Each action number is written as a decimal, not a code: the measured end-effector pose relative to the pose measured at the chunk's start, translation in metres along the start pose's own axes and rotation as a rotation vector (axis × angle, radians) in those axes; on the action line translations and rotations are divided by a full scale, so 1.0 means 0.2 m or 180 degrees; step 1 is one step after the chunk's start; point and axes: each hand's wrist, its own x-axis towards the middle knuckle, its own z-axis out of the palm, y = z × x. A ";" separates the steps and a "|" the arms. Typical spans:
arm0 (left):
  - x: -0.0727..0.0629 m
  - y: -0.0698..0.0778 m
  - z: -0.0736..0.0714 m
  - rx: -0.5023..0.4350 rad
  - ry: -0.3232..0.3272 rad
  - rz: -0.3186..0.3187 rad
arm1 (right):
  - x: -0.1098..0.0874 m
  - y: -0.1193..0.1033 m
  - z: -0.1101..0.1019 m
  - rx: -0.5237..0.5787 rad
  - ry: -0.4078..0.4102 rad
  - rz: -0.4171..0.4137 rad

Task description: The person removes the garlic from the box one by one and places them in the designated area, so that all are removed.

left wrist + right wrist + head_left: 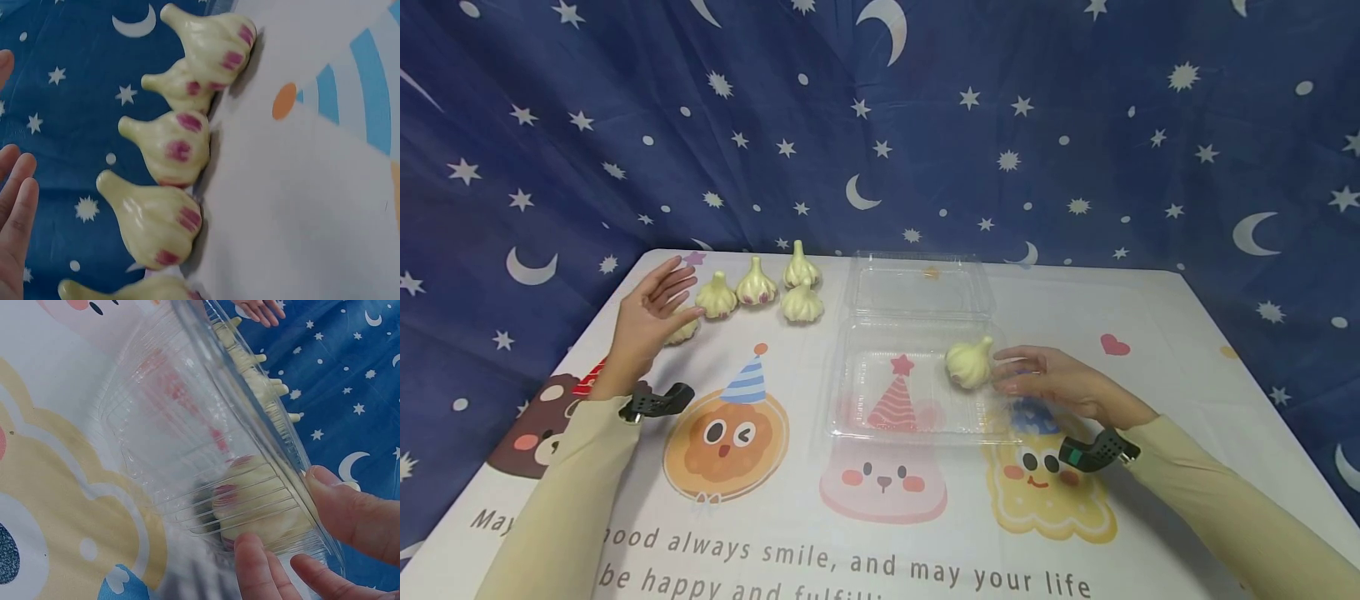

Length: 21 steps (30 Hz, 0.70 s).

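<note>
A clear plastic clamshell box (887, 425) lies with its lid (917, 292) folded back. One garlic bulb (967, 364) sits inside at the right end, its stem pointing up. My right hand (1052, 379) is at that end wall, fingers extended; in the right wrist view its fingertips (250, 550) overlap the ribbed wall outside the bulb and its thumb (331, 494) is beside the rim. At the far left, my left hand (651, 312) is spread over the nearest of several garlic bulbs (682, 332), partly hiding it. Nothing shows between its fingers.
The other garlic bulbs (757, 283) stand in a loose row along the back left of the table, left of the box. A white printed cloth (760, 467) covers the table. Behind it hangs a dark blue curtain (940, 133) with stars and moons.
</note>
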 end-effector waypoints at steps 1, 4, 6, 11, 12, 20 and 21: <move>0.00 0.01 0.01 0.0026 -0.0029 0.0008 | 0.00 0.00 0.00 -0.0032 0.0015 0.0021; 0.00 0.05 0.06 0.0023 -0.0142 0.0013 | 0.00 0.00 0.00 -0.0093 0.0022 0.0041; -0.01 0.07 0.09 0.0037 -0.0238 0.0032 | 0.00 0.00 0.00 -0.0001 -0.0005 0.0016; 0.00 0.11 0.16 -0.0165 -0.0604 0.0148 | 0.01 0.00 0.00 0.0158 -0.0040 -0.0074; 0.00 0.12 0.17 -0.0203 -0.0680 0.0172 | 0.01 0.00 0.00 0.0161 -0.0042 -0.0082; -0.01 0.17 0.31 -0.0276 -0.1036 0.0280 | 0.01 0.00 0.00 0.0145 -0.0035 -0.0082; -0.01 0.18 0.33 -0.0287 -0.1081 0.0275 | 0.01 0.00 0.00 0.0147 -0.0033 -0.0083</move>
